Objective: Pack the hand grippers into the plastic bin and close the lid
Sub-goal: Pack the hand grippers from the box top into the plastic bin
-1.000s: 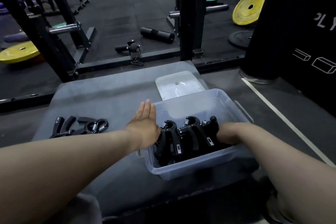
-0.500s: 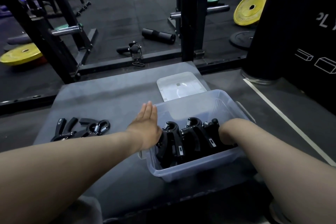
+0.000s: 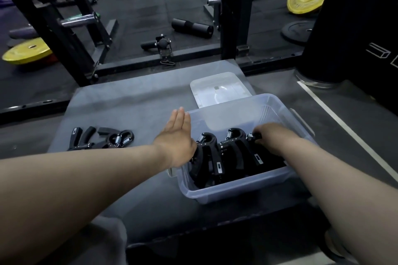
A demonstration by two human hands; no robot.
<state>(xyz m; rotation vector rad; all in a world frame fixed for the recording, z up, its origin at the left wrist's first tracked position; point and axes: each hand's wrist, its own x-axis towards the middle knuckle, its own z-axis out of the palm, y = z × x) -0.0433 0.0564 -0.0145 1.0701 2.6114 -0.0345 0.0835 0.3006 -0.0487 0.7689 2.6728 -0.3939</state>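
Hand grippers (image 3: 228, 153) are lined up in a row inside the plastic bin (image 3: 237, 189), toward its near wall, with a small pile of loose grippers (image 3: 103, 139) still out on the grey mat (image 3: 129, 101) to the left. The right hand (image 3: 271, 137) was buried low at the end of the row a second ago. Now it's come up, fingers curled over the top of the end gripper (image 3: 255, 135), seating it I'd guess. The left hand (image 3: 176, 135) hasn't budged: flat, fingers straight, braced against the bin's left side, holding nothing. The lid (image 3: 219, 88) lies just behind the bin, so closing looks a way off.
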